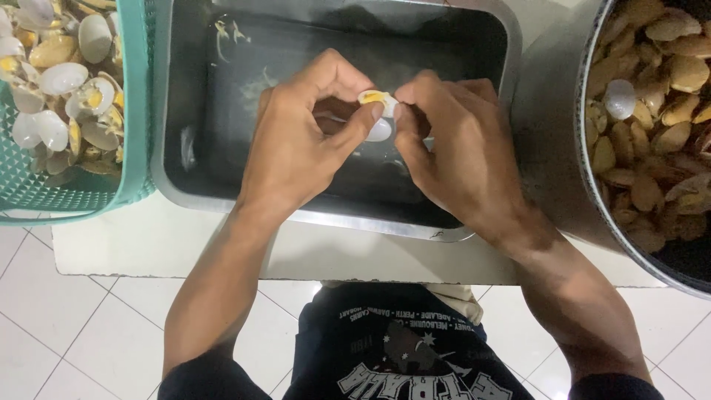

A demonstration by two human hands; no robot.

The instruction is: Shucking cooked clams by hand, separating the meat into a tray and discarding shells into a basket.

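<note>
Dim, warm indoor light from above; glare along the tray (385, 226) rim; soft focus; hands cast faint shadows.

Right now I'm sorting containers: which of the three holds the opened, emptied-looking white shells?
The teal plastic basket at the left edge. Its shells lie open and white, whereas the round metal pot holds closed tan clams, and the rectangular steel tray holds dark water.

Opened white clam (376, 111), yellow meat showing, pinched between both hands' fingers (363, 122) above the steel tray (178, 111).
</note>
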